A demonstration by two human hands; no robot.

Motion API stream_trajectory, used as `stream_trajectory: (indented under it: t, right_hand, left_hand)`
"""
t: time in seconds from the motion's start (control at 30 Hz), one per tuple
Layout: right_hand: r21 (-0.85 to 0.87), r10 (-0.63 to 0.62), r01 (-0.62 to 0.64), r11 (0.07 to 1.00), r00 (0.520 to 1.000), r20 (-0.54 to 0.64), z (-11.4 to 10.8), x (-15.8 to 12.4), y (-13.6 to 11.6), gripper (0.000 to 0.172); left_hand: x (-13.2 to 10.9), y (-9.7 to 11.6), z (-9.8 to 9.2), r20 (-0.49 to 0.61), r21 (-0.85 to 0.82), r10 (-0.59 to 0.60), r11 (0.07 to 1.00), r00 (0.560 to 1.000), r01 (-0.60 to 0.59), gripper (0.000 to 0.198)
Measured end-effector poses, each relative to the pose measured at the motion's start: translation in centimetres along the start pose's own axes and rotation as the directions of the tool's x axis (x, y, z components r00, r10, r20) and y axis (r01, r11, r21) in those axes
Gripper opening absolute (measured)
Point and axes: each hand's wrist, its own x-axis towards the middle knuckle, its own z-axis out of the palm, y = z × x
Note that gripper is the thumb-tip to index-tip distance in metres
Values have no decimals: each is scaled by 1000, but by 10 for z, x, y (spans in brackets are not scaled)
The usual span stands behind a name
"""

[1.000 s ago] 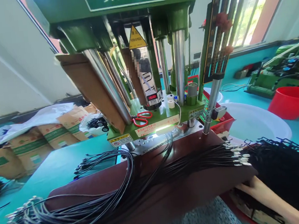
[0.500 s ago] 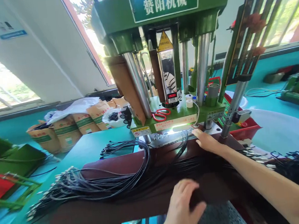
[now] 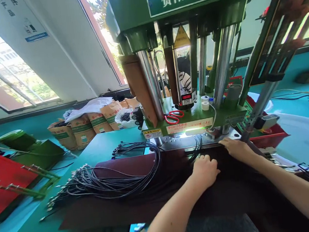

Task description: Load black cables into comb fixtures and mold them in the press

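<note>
My left hand (image 3: 206,170) is curled, knuckles up, over black cables (image 3: 198,142) that run out of the lit metal mould plate (image 3: 173,142) of a green press (image 3: 198,121). Its fingertips are hidden beneath it. At the right end of that plate, my right hand (image 3: 235,149) has its fingers bent and drawn together by the front edge; whatever they hold is too small to make out. A large bundle of black cables (image 3: 117,187) with metal ends fans out leftward over the dark brown work board (image 3: 85,217).
Red-handled scissors (image 3: 174,117) and a white roll (image 3: 205,105) lie on the press bed. Steel columns (image 3: 222,65) rise at its sides. Paper sacks (image 3: 83,132) stand at the back left. More cable ends (image 3: 285,165) lie right, before a large white tub (image 3: 307,141).
My left hand has moved forward and right from the board's near side to the cables at the plate, its fingers closing. My right hand remains at the plate's right end. The view has shifted.
</note>
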Motion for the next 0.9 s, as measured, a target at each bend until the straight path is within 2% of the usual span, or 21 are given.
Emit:
stream_trajectory:
  t: [0.1,0.17,0.23,0.3,0.33,0.4,0.47,0.5,0.57,0.6,0.67,0.7,0.73,0.8,0.9]
  right_hand:
    - [-9,104,-104,995,994,-31,-11,-26,13,34]
    - [44,175,-172,984,979,-103,-27,-46,18,34]
    - [161,227,-196,967,951,-211,-49,-68,19,34]
    - [372,268,-140,918,909,-320,-70,-92,15,30]
    - [497,296,-90,863,888,-353,-79,-105,10,27]
    - [752,360,16,659,871,-334,-88,-128,-7,22]
    - [932,343,32,362,925,-165,-85,-145,-29,20]
    - [982,280,-1,189,959,-53,-80,-149,-41,20]
    - [986,143,-85,-143,984,105,-67,-149,-62,21]
    - [954,109,-93,-286,986,129,-60,-144,-70,24]
    - [845,139,-10,-534,985,100,-51,-130,-78,35]
    - [776,186,63,-628,980,71,-50,-121,-78,40]
    - [706,242,139,-694,969,46,-51,-113,-76,41]
    - [614,346,262,-744,938,18,-58,-101,-67,37]
    - [654,445,337,-678,895,0,-72,-96,-56,28]
  left_hand:
    - [7,-3,-11,120,-21,122,992,985,-121,26]
    - [10,-6,-17,173,-43,167,986,971,-162,23]
    - [12,-12,-20,155,-117,212,974,965,-196,18]
    - [14,-21,-23,94,-318,235,928,967,-195,12]
    - [15,-25,-24,69,-446,225,879,972,-172,11]
    - [13,-34,-28,64,-677,166,732,984,-79,13]
    - [9,-40,-34,119,-831,114,556,986,36,17]
    - [6,-41,-36,148,-879,101,469,984,85,19]
    - [0,-43,-40,188,-932,96,333,977,147,22]
    - [-3,-43,-41,201,-943,100,289,974,165,23]
    - [-6,-41,-42,211,-951,109,252,971,178,24]
    - [-8,-40,-41,208,-951,115,255,971,173,24]
    - [-9,-39,-40,201,-948,117,272,973,163,24]
    - [-10,-36,-35,187,-928,94,343,978,144,24]
    - [-10,-33,-26,187,-867,74,481,980,129,23]
